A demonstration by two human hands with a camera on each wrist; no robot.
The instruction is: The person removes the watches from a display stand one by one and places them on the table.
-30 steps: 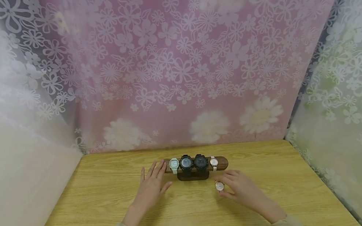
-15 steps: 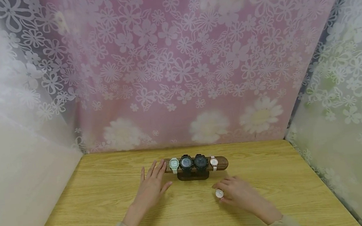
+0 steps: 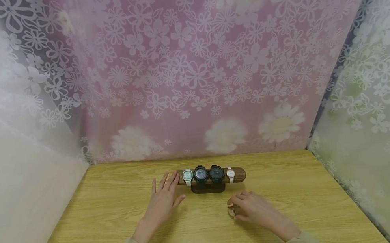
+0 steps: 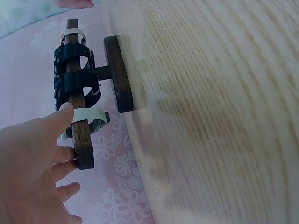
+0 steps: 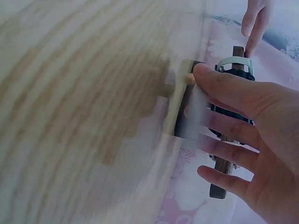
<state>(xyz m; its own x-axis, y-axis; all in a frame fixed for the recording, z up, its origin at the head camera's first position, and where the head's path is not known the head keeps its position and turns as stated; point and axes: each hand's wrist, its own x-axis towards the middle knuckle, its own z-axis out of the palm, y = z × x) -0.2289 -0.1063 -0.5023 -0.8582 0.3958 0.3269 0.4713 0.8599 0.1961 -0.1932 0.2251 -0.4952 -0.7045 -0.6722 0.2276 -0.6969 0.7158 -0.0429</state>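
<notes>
Over the last second the small round watch with a pale dial and gold-toned rim (image 3: 231, 212) has moved farther from the dark brown wooden watch stand (image 3: 239, 175), and its dial, face up half a second ago, now tips sideways — it is off the stand, being turned in the fingers. The right hand (image 3: 258, 212) pinches it between thumb and fingertips. The left hand (image 3: 161, 205), fingers straight and spread, touches the stand's left end — beside the mint-green squarish watch (image 3: 187, 175)

right hand (image 3: 256, 211) | drawn back from stand (image 3: 239, 175) | watch (image 3: 231, 212) tilted aside
</notes>
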